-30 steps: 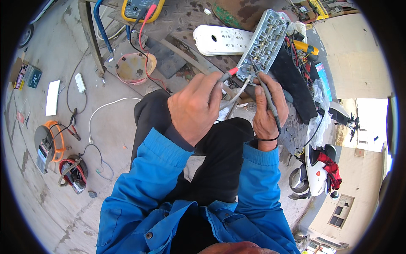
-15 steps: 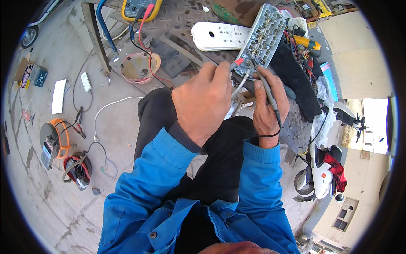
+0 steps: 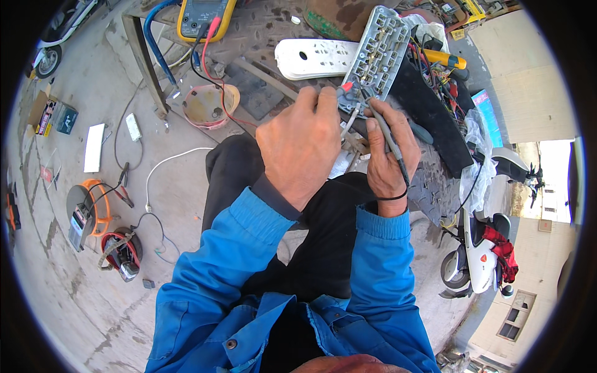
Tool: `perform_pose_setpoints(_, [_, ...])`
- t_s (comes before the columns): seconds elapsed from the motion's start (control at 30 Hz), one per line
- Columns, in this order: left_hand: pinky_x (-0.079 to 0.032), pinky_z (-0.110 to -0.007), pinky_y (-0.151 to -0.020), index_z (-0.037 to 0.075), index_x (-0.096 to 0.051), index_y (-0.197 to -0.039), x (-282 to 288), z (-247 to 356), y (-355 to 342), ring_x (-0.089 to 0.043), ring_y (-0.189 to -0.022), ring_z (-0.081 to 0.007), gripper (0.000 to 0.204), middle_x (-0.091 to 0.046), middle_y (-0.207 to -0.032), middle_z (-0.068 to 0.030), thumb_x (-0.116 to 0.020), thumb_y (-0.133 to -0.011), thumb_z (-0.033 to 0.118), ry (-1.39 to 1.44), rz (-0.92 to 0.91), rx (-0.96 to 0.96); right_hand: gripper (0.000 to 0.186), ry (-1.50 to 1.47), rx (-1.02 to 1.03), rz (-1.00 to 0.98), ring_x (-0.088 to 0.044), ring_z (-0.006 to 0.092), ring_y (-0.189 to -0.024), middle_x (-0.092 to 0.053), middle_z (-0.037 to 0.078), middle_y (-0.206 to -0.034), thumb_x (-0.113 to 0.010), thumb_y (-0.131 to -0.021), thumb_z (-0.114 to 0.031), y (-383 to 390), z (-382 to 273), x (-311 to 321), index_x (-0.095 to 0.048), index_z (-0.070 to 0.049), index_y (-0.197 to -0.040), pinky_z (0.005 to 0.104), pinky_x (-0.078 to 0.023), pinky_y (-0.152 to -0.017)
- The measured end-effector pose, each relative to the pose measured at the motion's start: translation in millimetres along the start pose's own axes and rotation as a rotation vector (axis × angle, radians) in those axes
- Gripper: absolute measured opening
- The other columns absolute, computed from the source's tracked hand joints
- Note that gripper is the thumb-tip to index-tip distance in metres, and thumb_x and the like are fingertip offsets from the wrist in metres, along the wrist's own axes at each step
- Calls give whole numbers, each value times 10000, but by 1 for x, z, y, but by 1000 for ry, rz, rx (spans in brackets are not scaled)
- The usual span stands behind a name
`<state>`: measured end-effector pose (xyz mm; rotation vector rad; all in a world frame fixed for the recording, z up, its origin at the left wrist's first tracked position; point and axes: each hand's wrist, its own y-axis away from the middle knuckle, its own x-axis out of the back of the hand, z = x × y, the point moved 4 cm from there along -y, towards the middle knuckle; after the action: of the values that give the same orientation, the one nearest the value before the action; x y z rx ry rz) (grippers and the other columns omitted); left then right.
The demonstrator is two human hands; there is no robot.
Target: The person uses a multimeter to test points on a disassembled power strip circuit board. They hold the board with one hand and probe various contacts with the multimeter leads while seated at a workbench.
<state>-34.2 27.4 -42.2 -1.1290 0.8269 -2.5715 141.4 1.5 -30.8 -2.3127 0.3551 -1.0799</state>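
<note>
My left hand (image 3: 297, 148) is closed around a red multimeter probe (image 3: 346, 87), with only its red end showing beyond the fingers. In my right hand (image 3: 393, 163) a black probe (image 3: 388, 133) is pinched like a pen, its lead hanging past the wrist. Both probe ends reach the near end of an opened power strip (image 3: 377, 55), a grey housing with metal contacts inside; whether the tips touch metal is too small to tell. A pale cable (image 3: 350, 123) leaves the strip between my hands. Behind lies its white cover (image 3: 314, 58). The leads run to a yellow multimeter (image 3: 207, 20).
A pink bowl-like container (image 3: 210, 105) stands left of my hands, near a metal frame leg (image 3: 144, 65). Tangled wires (image 3: 435, 81) and a black board (image 3: 429, 115) lie to the right. An orange reel (image 3: 99, 208) and cables are on the left floor. A scooter (image 3: 479, 261) stands right.
The view has shifted slightly, and the power strip sits a little further left in it. The black probe's tip has moved slightly left, closer to the red one. Both hands keep their grips.
</note>
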Motion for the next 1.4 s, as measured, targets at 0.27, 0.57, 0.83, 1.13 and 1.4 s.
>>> perform_pose_setpoints(0.27, [-608,-433,-595,75,-706,-1076,0,5,-4,-802,-776,-281,131,-682,-930,-71,-715,-959,133,-52,-48,-12,276,-97,-43,51,-784,259,-1060,-819,151,-1131,-762,-1053,-31,5,-1,7,-793,-1,-1325,367,-601,-966])
perform_pose_setpoints(0.57, [-604,-419,-592,86,-713,-1085,-1,7,-4,-803,-780,-255,137,-692,-944,-57,-712,-962,147,-110,-42,-25,295,-77,-17,26,-787,279,-1077,-831,154,-1144,-773,-1038,-15,1,3,4,-802,-11,-1332,385,-598,-991])
perform_pose_setpoints(0.83, [-575,-473,-592,100,-806,-1198,-2,5,-4,-759,-715,-360,206,-735,-951,-75,-781,-1006,169,-71,-16,1,297,-17,40,-1,-788,254,-1087,-829,141,-1158,-748,-1064,-8,-1,1,3,-783,-7,-1359,369,-597,-999])
perform_pose_setpoints(1.13, [-582,-487,-605,103,-800,-1203,-2,6,-3,-763,-736,-377,193,-732,-953,-80,-771,-1025,171,-64,-35,21,290,-19,9,16,-793,265,-1088,-827,149,-1155,-766,-1058,-31,1,1,7,-783,-5,-1346,374,-596,-992])
perform_pose_setpoints(1.4, [-581,-492,-603,113,-798,-1191,-4,5,-3,-760,-732,-378,177,-732,-953,-77,-778,-1029,183,-71,-46,39,284,-85,-15,65,-779,370,-1066,-809,182,-1159,-791,-1023,-55,-1,-1,7,-795,-24,-1305,431,-599,-961])
